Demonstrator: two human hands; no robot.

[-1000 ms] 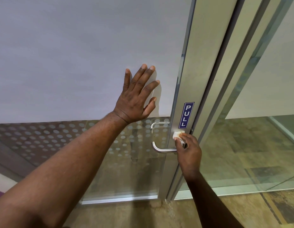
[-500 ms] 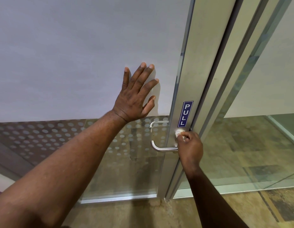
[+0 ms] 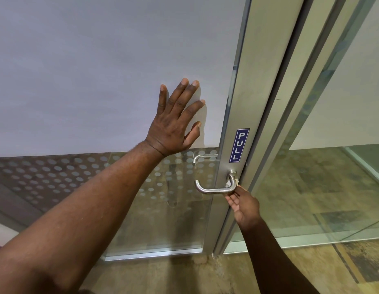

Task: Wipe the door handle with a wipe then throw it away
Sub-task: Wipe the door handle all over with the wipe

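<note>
A brushed steel lever door handle (image 3: 214, 189) sticks out from the metal door frame, below a blue PULL sign (image 3: 239, 145). My right hand (image 3: 243, 205) reaches up from beneath the handle's bend, fingertips pinching a small white wipe (image 3: 229, 183) that peeks out behind the bend near the rose. Most of the wipe is hidden by the handle and my fingers. My left hand (image 3: 176, 122) lies flat and spread on the frosted door panel (image 3: 99, 71), up and left of the handle, holding nothing.
A second handle (image 3: 200, 159) shows through the dotted glass on the far side of the door. A clear glass wall (image 3: 324, 198) stands to the right of the frame. The tan tiled floor (image 3: 205, 274) runs below.
My right hand dropped from the top of the handle's base, where the wipe covered the rose, to under the bend. The rose is now uncovered. My left hand stayed pressed on the door.
</note>
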